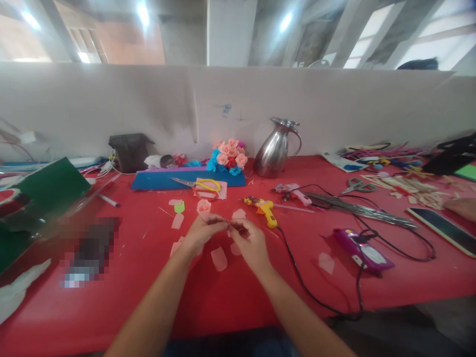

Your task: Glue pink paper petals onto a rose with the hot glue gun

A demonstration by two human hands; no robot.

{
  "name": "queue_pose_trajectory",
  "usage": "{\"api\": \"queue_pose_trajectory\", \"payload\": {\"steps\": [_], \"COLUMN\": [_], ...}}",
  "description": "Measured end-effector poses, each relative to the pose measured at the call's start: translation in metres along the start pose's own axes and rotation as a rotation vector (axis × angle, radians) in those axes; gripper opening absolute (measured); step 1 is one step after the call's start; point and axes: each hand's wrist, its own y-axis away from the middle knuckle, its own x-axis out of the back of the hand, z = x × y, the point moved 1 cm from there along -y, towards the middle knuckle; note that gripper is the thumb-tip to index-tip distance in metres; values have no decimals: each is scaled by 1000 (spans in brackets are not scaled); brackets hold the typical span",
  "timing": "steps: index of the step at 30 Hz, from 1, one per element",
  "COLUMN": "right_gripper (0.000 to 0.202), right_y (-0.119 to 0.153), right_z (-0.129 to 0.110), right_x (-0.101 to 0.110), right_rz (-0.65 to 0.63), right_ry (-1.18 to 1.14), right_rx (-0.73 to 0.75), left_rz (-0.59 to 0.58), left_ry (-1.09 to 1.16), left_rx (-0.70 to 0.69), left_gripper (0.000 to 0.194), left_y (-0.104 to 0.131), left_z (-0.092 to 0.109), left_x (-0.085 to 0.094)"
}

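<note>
My left hand [203, 232] and my right hand [250, 240] meet at the fingertips above the red table. Both are closed in a pinch, and what lies between the fingers is too small and hidden to make out. A pink paper rose [204, 207] shows just beyond my left hand; whether that hand touches it, I cannot tell. Around the hands lie cut pink petals, one petal [219, 259] in front and another petal [177, 221] to the left, near a lime-green piece [179, 207]. A yellow glue gun [265, 209] rests to the right of my right hand.
Yellow-handled scissors [204, 185] lie on a blue sheet [156, 180]. Behind stand a bunch of paper flowers [230, 156] and a steel jug [274, 148]. Black cables run from a purple power strip [362, 252] at right. Another person's hand [461, 207] is at the right edge.
</note>
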Motion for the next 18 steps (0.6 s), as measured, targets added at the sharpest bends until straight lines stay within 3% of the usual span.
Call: {"api": "queue_pose_trajectory", "payload": {"steps": [7,18], "right_gripper": [15,16], "right_y": [2,3], "right_z": [-3,-5], "right_x": [1,2], "right_rz": [23,25], "right_ry": [85,131], "right_rx": [141,158], "left_rz": [40,67], "left_ry": [31,47], "left_rx": [50,70], "left_gripper": [13,17], "left_y": [-1,-3], "left_z": [1,-3], "left_x": [1,2]}}
